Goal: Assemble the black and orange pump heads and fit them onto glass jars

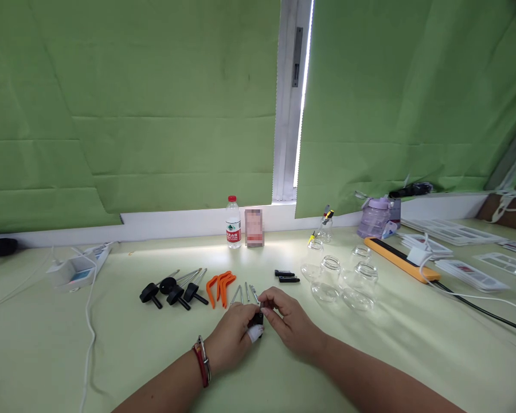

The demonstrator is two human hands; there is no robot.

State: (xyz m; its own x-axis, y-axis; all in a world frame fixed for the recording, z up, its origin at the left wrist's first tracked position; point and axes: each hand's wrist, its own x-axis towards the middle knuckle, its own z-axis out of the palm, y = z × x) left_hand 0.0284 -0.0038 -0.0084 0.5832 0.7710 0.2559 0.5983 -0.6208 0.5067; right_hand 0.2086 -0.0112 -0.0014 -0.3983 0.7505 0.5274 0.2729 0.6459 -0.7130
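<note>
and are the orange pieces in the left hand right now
No, the orange pieces lie on the table beyond the left hand, which holds a small black part.

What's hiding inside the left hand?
Part of a black piece peeks out of the left hand. The fingers cover the rest, so its whole shape can't be seen. The right hand is right up close, hiding some too.
</note>
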